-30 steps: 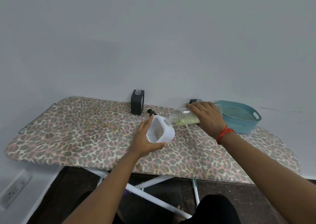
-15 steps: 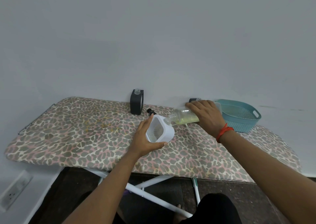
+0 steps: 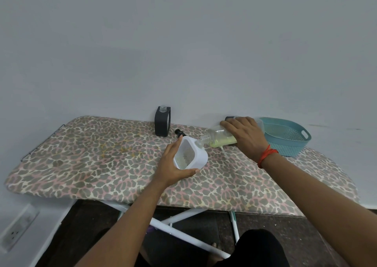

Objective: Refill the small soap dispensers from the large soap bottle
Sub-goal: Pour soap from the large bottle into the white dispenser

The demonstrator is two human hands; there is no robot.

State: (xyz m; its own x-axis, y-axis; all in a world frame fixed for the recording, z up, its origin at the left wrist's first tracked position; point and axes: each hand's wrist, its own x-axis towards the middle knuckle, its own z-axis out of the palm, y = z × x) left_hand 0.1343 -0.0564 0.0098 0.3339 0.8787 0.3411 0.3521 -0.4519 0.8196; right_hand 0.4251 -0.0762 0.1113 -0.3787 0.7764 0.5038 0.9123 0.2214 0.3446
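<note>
My left hand (image 3: 173,164) grips a white square soap dispenser (image 3: 199,156), tilted toward me, its clear window facing up. My right hand (image 3: 244,136) holds the large clear soap bottle (image 3: 218,137) nearly on its side, yellow-green liquid pooled along its lower wall. The bottle's open neck touches the dispenser's top right corner. A black dispenser (image 3: 162,122) with an open clear neck stands upright by the wall. A black pump head (image 3: 179,132) lies on the board just behind the white dispenser.
Everything rests on a leopard-print ironing board (image 3: 91,154) against a white wall. A teal perforated basket (image 3: 285,136) sits at the back right. A dark object (image 3: 228,118) peeks out behind my right hand. A wall socket (image 3: 14,232) is at lower left.
Both hands and the two containers hold almost the same pose. The bottle's neck stays at the dispenser's opening.
</note>
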